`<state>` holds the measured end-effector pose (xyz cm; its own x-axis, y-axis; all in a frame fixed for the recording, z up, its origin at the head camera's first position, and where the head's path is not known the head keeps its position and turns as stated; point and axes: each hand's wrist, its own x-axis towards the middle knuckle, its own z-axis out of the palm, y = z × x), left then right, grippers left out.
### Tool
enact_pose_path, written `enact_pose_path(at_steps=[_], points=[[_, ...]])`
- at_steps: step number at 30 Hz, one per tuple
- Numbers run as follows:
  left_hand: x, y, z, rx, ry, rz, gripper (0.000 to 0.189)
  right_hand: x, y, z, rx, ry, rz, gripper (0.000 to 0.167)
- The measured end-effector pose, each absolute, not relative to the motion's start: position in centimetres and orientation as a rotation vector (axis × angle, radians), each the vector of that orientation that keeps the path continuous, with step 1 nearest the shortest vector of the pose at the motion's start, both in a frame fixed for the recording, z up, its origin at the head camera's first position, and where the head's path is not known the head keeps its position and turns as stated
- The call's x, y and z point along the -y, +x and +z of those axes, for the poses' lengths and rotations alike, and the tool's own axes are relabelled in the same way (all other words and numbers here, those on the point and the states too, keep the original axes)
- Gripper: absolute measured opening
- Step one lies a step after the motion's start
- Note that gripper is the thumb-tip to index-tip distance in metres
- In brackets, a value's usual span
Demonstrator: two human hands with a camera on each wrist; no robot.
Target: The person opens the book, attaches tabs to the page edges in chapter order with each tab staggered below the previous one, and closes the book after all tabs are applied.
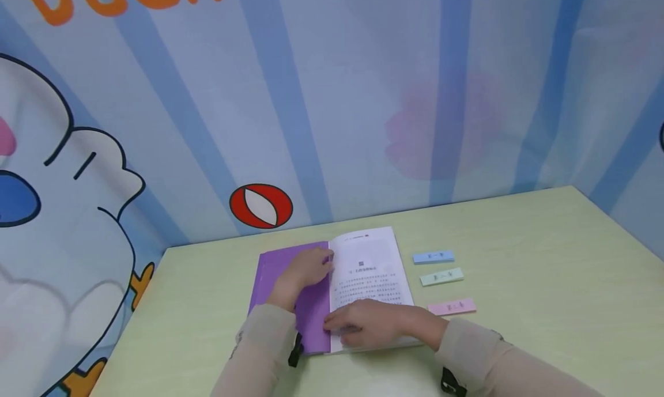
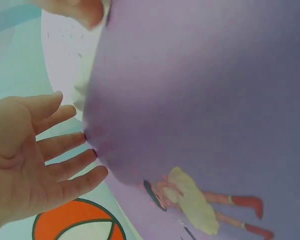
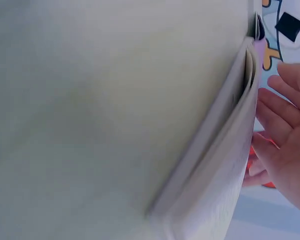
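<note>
An open book lies on the table, its purple inside cover (image 1: 313, 302) on the left and a white printed page (image 1: 365, 259) on the right. My left hand (image 1: 306, 267) rests on the upper part of the purple side, fingertips at the fold. Lower down, my right hand (image 1: 365, 323) lies across the page, its fingers reaching the fold. In the left wrist view the left hand's (image 2: 35, 155) fingers are extended against the purple sheet (image 2: 189, 100), which bears a drawn figure. The right wrist view shows the right hand (image 3: 287, 135) beside the book's page edges (image 3: 209, 145), fingers fairly straight.
Right of the book lie a blue paper strip (image 1: 433, 257), a pale green strip (image 1: 441, 276) and a pink strip (image 1: 452, 306), each with handwriting. A striped cartoon cloth (image 1: 353, 97) stands behind the pale table (image 1: 544, 270).
</note>
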<state>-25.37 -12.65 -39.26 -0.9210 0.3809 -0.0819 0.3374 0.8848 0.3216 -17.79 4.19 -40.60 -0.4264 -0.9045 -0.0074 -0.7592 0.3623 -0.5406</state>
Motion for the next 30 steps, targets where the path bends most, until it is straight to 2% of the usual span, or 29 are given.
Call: enact_pose_path(at_steps=[8, 13, 20, 30], points=[[11.5, -25.6, -38.3, -2.900, 0.557, 0.496, 0.032, -7.2, -19.8, -39.7, -2.471, -1.333, -0.902, 0.027], [10.5, -25.9, -37.3, -2.891, 0.586, 0.527, 0.033, -10.1, -21.0, -38.9, -2.598, -1.249, -0.899, 0.027], [9.2, -26.3, -37.8, -2.827, 0.750, 0.548, 0.033, -14.1, -22.2, -38.6, -2.752, -1.230, -0.856, 0.028], [5.3, -25.9, -37.0, -2.763, 0.776, 0.668, 0.037, -17.8, -23.1, -39.3, -2.842, -1.104, -0.818, 0.028]])
